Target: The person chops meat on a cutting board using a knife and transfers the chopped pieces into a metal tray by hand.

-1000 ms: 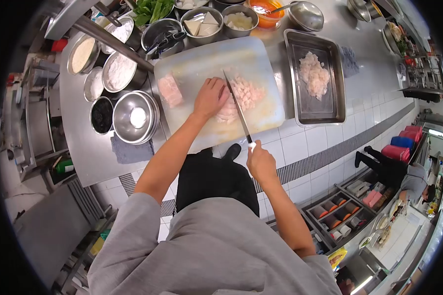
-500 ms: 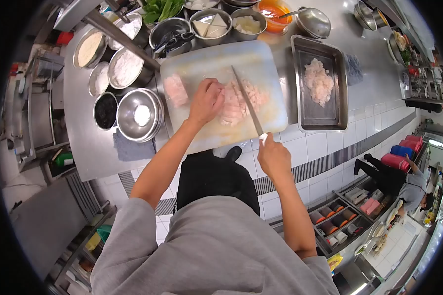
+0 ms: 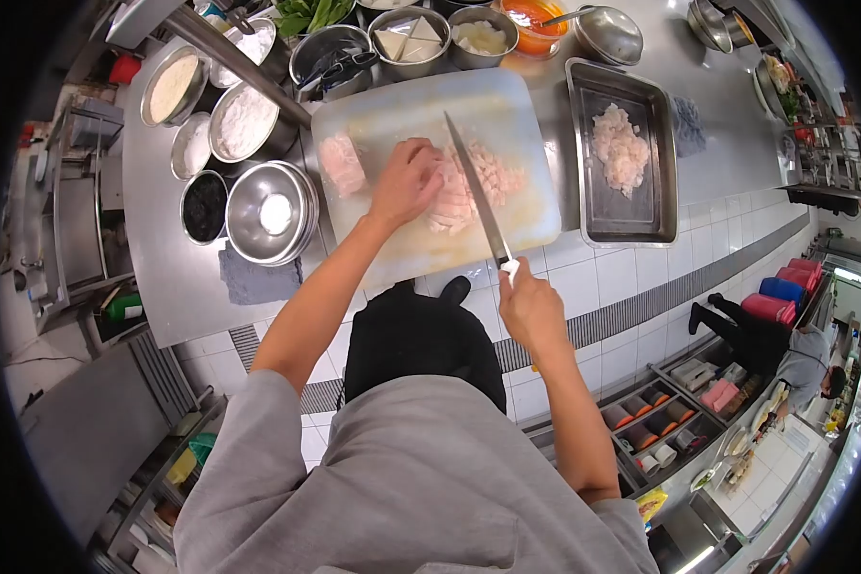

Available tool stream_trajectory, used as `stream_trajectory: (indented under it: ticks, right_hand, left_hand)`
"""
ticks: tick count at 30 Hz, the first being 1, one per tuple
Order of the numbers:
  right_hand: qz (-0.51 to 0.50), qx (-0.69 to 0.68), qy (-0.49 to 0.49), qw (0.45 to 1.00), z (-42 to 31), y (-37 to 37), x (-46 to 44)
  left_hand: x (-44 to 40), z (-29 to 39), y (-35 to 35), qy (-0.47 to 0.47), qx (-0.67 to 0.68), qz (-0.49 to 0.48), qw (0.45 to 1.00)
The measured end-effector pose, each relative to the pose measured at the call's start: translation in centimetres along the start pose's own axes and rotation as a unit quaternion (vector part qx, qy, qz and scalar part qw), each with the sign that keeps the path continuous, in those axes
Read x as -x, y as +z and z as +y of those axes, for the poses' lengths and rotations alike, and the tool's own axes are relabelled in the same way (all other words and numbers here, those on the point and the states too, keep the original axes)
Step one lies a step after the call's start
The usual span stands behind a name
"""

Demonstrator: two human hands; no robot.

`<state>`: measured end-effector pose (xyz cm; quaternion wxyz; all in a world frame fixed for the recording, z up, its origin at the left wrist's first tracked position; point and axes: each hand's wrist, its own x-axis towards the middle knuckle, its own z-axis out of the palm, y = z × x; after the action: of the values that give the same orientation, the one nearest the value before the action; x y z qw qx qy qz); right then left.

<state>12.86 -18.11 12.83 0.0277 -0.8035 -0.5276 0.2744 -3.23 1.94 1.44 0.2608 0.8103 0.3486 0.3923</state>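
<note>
Pale pink raw meat, partly cut into strips and small pieces (image 3: 454,209), lies on a white cutting board (image 3: 488,100). My left hand (image 3: 407,182) rests on the left part of this meat, fingers curled and holding it down. Wrapped around a white handle, my right hand (image 3: 531,311) grips a knife (image 3: 478,191). Its long blade points away from me and slants over the cut pieces; whether the edge touches the board I cannot tell. A larger uncut piece of meat (image 3: 342,165) sits at the board's left side.
Right of the board, a metal tray (image 3: 631,222) holds chopped meat (image 3: 620,148). Stacked steel bowls (image 3: 258,206) and containers of white powder (image 3: 244,124) stand left. Several food containers line the far side, including orange sauce (image 3: 531,21). A co-worker (image 3: 799,359) stands far right.
The whole view has shifted slightly. My hands and the knife keep nearly the same places over the meat. The co-worker's arm has moved from the coloured bins towards the counter.
</note>
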Motion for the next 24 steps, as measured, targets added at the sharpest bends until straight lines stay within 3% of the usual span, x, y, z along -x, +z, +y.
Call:
stream_trajectory:
  ticks: [8, 16, 21, 24]
  right_hand:
    - [-0.060, 0.035, 0.028, 0.997, -1.4, -0.8, 2.6]
    - [-0.024, 0.011, -0.026, 0.999, -1.1, 1.7, -2.3]
    - [-0.096, 0.023, 0.028, 0.995, 0.2, 0.8, 1.5]
    - [-0.023, -0.008, 0.003, 1.000, 0.0, 5.3, -1.6]
  left_hand:
    - [-0.3, -1.3, 1.7, 0.066, -0.069, -0.037, 0.995]
    - [-0.3, -1.0, 2.3, 0.051, -0.085, -0.038, 0.994]
    - [0.0, -1.2, 2.4, 0.038, -0.089, -0.034, 0.995]
    - [-0.1, -1.3, 2.5, 0.038, -0.085, -0.037, 0.995]
